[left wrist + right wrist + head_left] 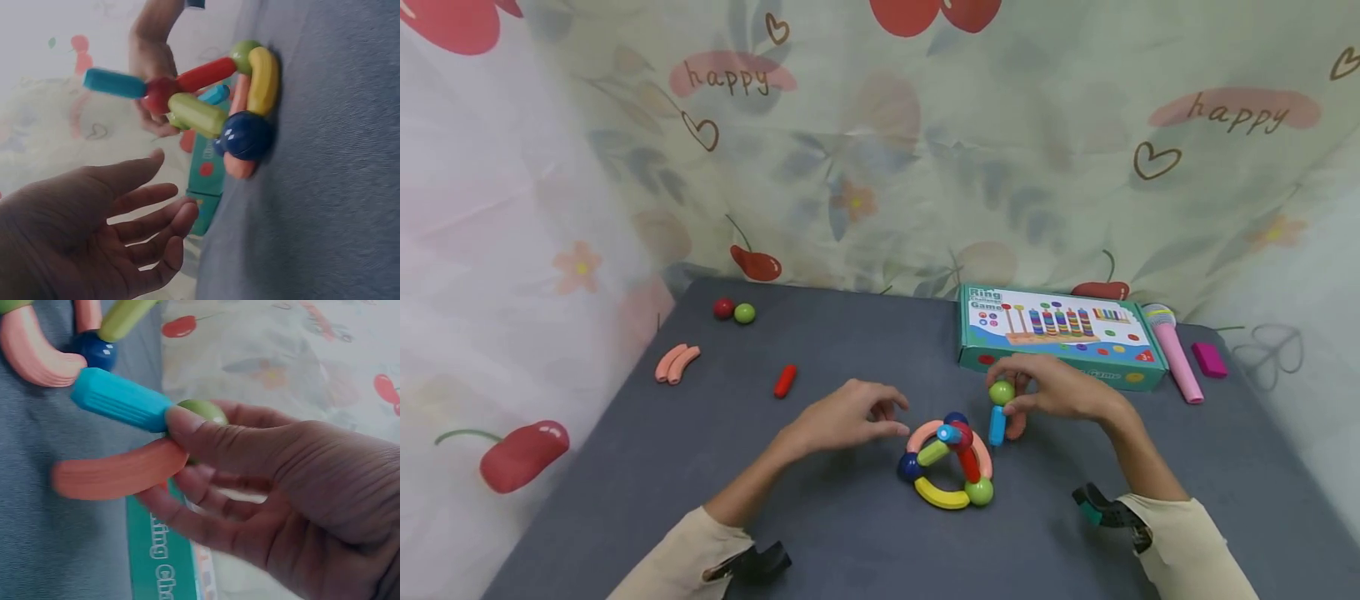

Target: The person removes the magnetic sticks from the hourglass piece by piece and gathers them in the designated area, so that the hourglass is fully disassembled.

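Note:
My right hand (1060,390) pinches a green ball (1002,392) that bears a straight blue rod (122,400) and a curved orange-pink rod (115,472). Just left of it, a ball-and-rod construction stands on the table. Its base ring has a yellow curved rod (942,497), pink curved rods (925,433), dark blue balls (247,135) and another green ball (980,492). Slanting green (199,114) and red (207,75) rods meet at a raised red ball (159,95), topped by a second blue rod (115,84). My left hand (850,417) hovers beside the construction, fingers relaxed and holding nothing.
On the grey table (850,542), a red rod (786,381) lies beyond my left hand. Two pink curved rods (677,363) and red (723,309) and green (744,313) balls lie far left. A game box (1060,333), pink microphone (1176,354) and magenta block (1210,360) sit back right.

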### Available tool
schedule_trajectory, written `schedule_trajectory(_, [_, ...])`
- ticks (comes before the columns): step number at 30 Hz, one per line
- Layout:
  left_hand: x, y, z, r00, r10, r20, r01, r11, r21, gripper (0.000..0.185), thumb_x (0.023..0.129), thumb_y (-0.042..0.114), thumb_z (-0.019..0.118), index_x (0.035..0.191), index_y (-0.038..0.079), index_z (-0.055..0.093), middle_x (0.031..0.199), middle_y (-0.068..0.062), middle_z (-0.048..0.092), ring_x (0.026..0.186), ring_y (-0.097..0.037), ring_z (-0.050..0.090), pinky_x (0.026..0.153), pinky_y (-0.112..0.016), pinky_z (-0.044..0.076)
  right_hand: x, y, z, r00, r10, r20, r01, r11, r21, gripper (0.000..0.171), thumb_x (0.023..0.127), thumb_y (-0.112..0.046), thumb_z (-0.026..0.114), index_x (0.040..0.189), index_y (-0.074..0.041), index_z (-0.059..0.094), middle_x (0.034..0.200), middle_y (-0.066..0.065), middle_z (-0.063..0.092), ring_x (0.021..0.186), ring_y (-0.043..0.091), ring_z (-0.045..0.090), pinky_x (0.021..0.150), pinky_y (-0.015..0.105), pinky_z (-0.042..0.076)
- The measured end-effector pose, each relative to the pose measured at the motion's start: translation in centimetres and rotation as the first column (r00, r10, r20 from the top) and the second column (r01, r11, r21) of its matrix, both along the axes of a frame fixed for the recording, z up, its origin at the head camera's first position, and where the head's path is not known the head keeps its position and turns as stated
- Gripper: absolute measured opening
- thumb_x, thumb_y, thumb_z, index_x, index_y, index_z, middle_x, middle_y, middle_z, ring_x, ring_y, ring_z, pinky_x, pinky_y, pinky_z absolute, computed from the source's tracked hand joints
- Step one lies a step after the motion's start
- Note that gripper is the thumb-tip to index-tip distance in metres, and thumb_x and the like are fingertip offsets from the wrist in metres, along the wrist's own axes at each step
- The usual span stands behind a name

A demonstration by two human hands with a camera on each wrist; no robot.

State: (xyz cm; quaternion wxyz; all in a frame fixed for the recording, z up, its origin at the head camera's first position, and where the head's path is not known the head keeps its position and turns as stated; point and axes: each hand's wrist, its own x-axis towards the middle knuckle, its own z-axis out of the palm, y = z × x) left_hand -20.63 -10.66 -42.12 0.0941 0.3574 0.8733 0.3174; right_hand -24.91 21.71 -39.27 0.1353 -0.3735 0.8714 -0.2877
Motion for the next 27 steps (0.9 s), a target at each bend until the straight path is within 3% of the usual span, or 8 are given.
schedule_trajectory(6, [-0.7,0.6,1.5,0.999,0.034,-0.032,-0.031,0.996,0.088,0.029,0.087,0.033,0.062,0.11,0.016,0.061,0.087,0.009,0.061,0.078,-0.003,0.056,0.071,-0.018,0.047,-0.3,-0.9,1.5,0.98,-0.072,-0.183,0.035,0.98,-0.195,0.041,0.078,-0.012,0.072,0.115,-0.019,0.057,0.105,-0.005,0.056,0.089,0.012,0.055,0.074,0.032,0.051])
schedule_trajectory(10, [-1.2,1.8,2.6,0.993,0.08,-0.081,-0.062,0.976,0.209,0.028,0.089,0.031,0.06,0.113,0.018,0.059,0.092,0.011,0.058,0.081,-0.002,0.055,0.071,-0.018,0.047,0.3,-3.1,3.4,0.971,-0.084,-0.224,0.007,0.946,-0.325,0.044,0.077,-0.002,0.071,0.117,-0.01,0.056,0.107,0.003,0.056,0.09,0.017,0.056,0.072,0.035,0.053])
schedule_trajectory(13, [-1.5,2.7,3.4,0.988,0.127,-0.092,-0.096,0.953,0.287,0.031,0.09,0.033,0.057,0.117,0.018,0.056,0.097,0.01,0.056,0.084,-0.001,0.054,0.071,-0.019,0.047,1.1,-5.4,5.0,0.977,-0.062,-0.205,-0.02,0.926,-0.376,0.042,0.077,0.004,0.068,0.117,-0.002,0.056,0.107,0.011,0.056,0.089,0.024,0.056,0.067,0.034,0.053])
schedule_trajectory(16, [-1.5,3.1,3.8,0.978,0.189,-0.084,-0.149,0.924,0.351,0.031,0.089,0.032,0.058,0.114,0.015,0.057,0.097,0.008,0.057,0.083,-0.002,0.056,0.07,-0.02,0.047,0.5,-7.0,4.5,0.977,-0.066,-0.202,-0.017,0.922,-0.387,0.041,0.08,-0.002,0.068,0.119,-0.008,0.056,0.11,0.004,0.056,0.09,0.02,0.056,0.072,0.03,0.051])
schedule_trajectory(20, [-1.3,2.7,3.6,0.962,0.264,-0.068,-0.217,0.89,0.4,0.025,0.086,0.027,0.063,0.105,0.011,0.06,0.089,0.006,0.061,0.076,-0.004,0.058,0.066,-0.02,0.048,0.0,-8.4,3.7,0.982,-0.063,-0.177,-0.013,0.916,-0.401,0.041,0.082,-0.006,0.067,0.12,-0.013,0.055,0.109,0.001,0.057,0.09,0.016,0.056,0.077,0.027,0.047])
schedule_trajectory(27, [-1.1,1.7,3.2,0.947,0.322,-0.006,-0.291,0.864,0.411,0.023,0.082,0.024,0.069,0.098,0.01,0.062,0.084,0.003,0.061,0.072,-0.007,0.059,0.066,-0.02,0.049,1.4,-10.3,5.1,0.999,-0.042,-0.016,0.033,0.928,-0.371,0.039,0.086,-0.003,0.061,0.123,-0.005,0.052,0.113,0.014,0.057,0.094,0.026,0.059,0.077,0.034,0.049])
